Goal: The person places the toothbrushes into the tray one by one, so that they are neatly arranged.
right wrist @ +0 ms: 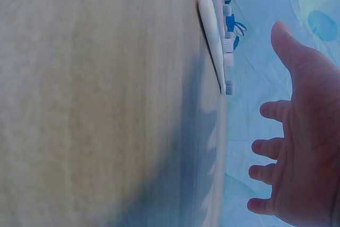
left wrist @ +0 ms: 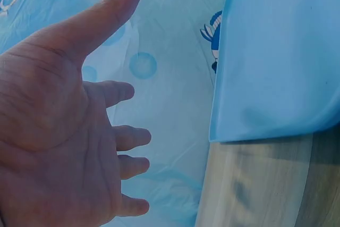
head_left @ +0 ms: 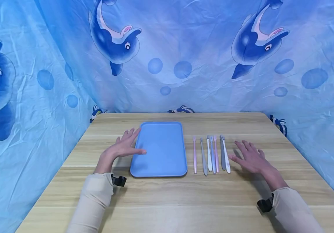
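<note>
My left hand [head_left: 122, 146] hovers at the left edge of a blue tray [head_left: 159, 149], fingers spread and thumb reaching over the rim. Nothing is in that palm in the left wrist view. Several toothbrushes [head_left: 212, 155] in pink, grey, white and blue lie in a row to the right of the tray, heads toward the far side. Just right of the row, my right hand [head_left: 251, 158] is held above the table with fingers apart, its thumb near the rightmost white toothbrush [head_left: 226, 157]. The right wrist view shows this palm holding nothing, with its shadow on the wood.
The wooden table [head_left: 167, 200] runs back to a blue curtain [head_left: 167, 42] printed with dolphins and bubbles, which also hangs along both sides. Each sleeve carries a small black wrist camera, one on the left [head_left: 119, 181] and one on the right [head_left: 265, 204].
</note>
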The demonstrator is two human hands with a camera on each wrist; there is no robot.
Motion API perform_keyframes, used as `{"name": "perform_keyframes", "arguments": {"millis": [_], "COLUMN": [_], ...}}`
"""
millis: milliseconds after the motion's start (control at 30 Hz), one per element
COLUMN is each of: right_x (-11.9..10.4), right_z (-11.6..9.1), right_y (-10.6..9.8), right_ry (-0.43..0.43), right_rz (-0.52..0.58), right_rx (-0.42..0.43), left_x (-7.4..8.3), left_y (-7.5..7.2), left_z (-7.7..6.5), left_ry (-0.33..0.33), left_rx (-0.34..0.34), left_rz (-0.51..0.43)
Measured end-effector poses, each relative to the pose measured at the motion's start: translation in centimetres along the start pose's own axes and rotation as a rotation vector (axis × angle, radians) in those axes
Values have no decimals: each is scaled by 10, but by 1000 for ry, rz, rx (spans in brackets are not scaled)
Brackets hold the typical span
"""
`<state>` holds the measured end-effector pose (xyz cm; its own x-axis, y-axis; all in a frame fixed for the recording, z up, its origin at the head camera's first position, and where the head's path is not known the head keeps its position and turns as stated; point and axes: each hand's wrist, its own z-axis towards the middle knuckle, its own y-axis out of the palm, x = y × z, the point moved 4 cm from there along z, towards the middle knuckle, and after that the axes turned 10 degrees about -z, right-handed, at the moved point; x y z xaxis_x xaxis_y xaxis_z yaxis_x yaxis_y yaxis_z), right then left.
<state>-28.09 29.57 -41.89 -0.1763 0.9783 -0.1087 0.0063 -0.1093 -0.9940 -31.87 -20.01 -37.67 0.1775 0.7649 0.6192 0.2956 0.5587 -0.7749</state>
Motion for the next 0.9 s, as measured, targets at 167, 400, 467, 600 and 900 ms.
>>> {"name": "perform_keyframes", "arguments": {"millis": [167,400,467,600,900], "right_x": [0,-1,0,1,4], "right_z": [0,3,4,5,10], "right_y": [2,1,1,3,10], "right_ry": [10,24,24,19,27], "right_rz": [-12,-21,0,71,141], "right_rx": [-6,-12,-28,-74,-141], "left_x": [-6,-11,-14,-20,-30], "left_y": [-2,-4,-4,-3,2], "left_z": [-1,-2,-1,0,2], "left_ry": [-7,-18,-20,-25,-49], "left_rx": [-18,-42,-51,-77,-134], "left_rz": [-13,-25,-32,-50,-81]}}
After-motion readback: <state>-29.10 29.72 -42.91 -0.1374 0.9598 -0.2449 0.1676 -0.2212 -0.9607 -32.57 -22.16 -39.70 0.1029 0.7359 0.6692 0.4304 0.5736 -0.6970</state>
